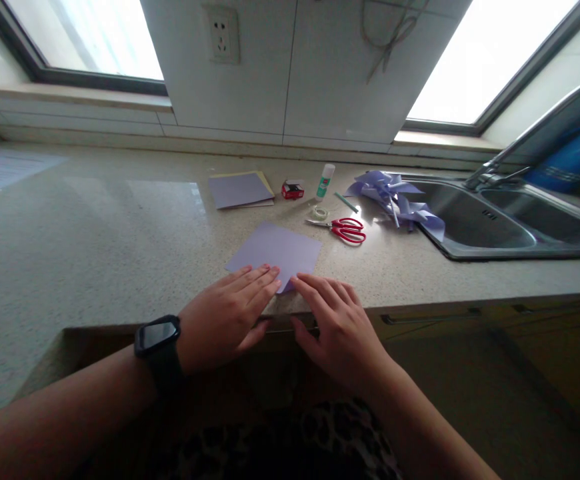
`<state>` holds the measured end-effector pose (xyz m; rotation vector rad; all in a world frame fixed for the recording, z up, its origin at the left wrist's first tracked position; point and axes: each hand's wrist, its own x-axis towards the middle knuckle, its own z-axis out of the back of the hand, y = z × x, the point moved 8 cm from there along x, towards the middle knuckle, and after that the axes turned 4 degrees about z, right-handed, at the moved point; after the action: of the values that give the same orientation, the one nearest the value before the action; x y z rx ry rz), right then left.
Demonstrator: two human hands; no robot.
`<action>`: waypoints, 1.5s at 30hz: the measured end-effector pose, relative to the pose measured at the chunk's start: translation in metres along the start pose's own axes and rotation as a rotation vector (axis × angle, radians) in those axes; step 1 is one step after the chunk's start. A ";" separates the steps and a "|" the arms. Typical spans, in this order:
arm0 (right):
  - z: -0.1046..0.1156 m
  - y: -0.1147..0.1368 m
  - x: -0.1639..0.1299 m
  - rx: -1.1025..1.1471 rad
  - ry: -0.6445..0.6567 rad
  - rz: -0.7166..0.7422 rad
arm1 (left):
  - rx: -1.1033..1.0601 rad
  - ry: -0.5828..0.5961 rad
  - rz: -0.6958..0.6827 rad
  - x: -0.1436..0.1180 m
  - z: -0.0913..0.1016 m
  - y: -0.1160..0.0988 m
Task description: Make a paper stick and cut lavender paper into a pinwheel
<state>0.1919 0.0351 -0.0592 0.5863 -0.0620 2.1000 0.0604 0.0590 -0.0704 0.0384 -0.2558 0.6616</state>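
Note:
A lilac square sheet of paper (pixel 276 250) lies on the speckled countertop (pixel 95 227) near its front edge. My left hand (pixel 227 315), with a black watch on the wrist, rests flat with its fingertips on the sheet's near corner. My right hand (pixel 337 328) lies beside it, fingers spread and touching the same near corner from the right. Neither hand grips anything.
Behind the sheet lie a stack of paper (pixel 240 189), a small red item (pixel 293 190), a glue stick (pixel 325 181), a tape roll (pixel 321 213) and red scissors (pixel 346 229). Lilac paper pinwheels (pixel 395 200) rest at the rim of a steel sink (pixel 495 223) on the right.

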 end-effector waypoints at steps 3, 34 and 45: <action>0.007 -0.006 0.004 0.081 -0.087 -0.003 | -0.019 -0.015 0.006 -0.001 0.001 0.001; 0.005 0.006 -0.006 0.114 -0.165 0.213 | -0.147 -0.294 -0.040 -0.006 0.025 -0.009; 0.005 0.008 -0.001 0.086 -0.174 0.214 | -0.170 -0.265 -0.030 -0.007 0.019 -0.005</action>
<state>0.1875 0.0288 -0.0540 0.8454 -0.1396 2.2612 0.0538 0.0487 -0.0537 -0.0332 -0.5647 0.6023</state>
